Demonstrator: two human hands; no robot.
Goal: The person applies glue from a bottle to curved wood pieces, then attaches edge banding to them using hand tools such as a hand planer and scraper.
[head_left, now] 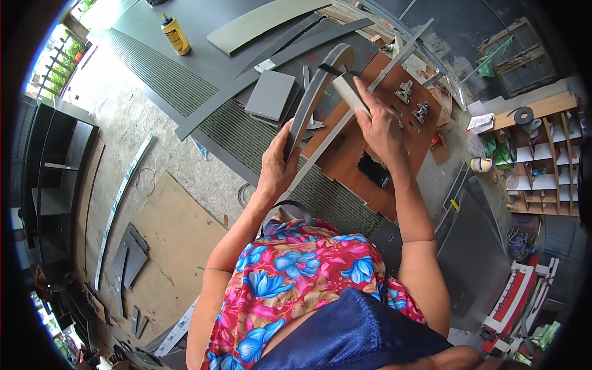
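My left hand (pixel 279 163) is wrapped round the lower end of a long curved board strip (pixel 303 111), which stands up on edge and bends over to the right at its top. In my right hand (pixel 381 129) is a pale rectangular block (pixel 350 94), gripped with the forefinger stretched along its side, close against the curved strip. A dark band crosses the strip near the block. Below my hands a long straight light strip (pixel 327 143) runs diagonally over a reddish-brown board (pixel 351 160). Left of the curved strip lie stacked grey panels (pixel 270 95).
A yellow bottle (pixel 175 36) and a pale curved panel (pixel 265 28) lie toward the back of the grey sheets. Metal hinges (pixel 404 92) and a black object (pixel 374 171) rest on the brown board. A wooden shelf unit (pixel 542 117) stands right.
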